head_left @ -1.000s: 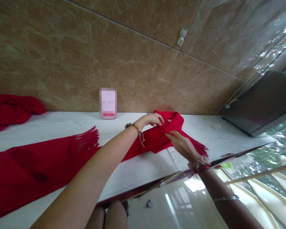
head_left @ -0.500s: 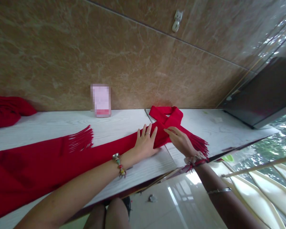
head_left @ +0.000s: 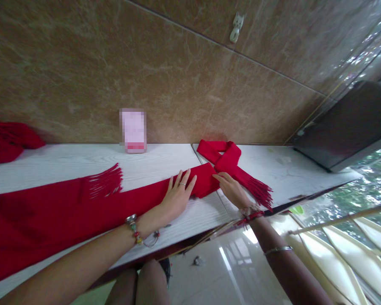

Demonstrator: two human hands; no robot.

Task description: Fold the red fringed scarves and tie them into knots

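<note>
A long red fringed scarf (head_left: 66, 205) lies along the white wood-grain table (head_left: 158, 159). Its right part crosses over itself into a loop (head_left: 224, 154) near the wall, and a fringed end (head_left: 260, 190) trails toward the table's front edge. My left hand (head_left: 178, 195) lies flat on the scarf with its fingers spread, a ring on one finger and a beaded bracelet at the wrist. My right hand (head_left: 230, 188) rests with fingers stretched out on the scarf just below the crossing. Neither hand grips the cloth.
A small pink card (head_left: 132, 130) stands against the brown marble wall. More red cloth (head_left: 6, 140) lies at the far left. A dark slab (head_left: 343, 127) rests at the table's right end. Glossy floor and my knees (head_left: 139, 284) show below the table's edge.
My left hand came down from the loop onto the scarf, flattened, and slid left along it. The right hand stayed by the crossing. The loop lies flatter against the table.
</note>
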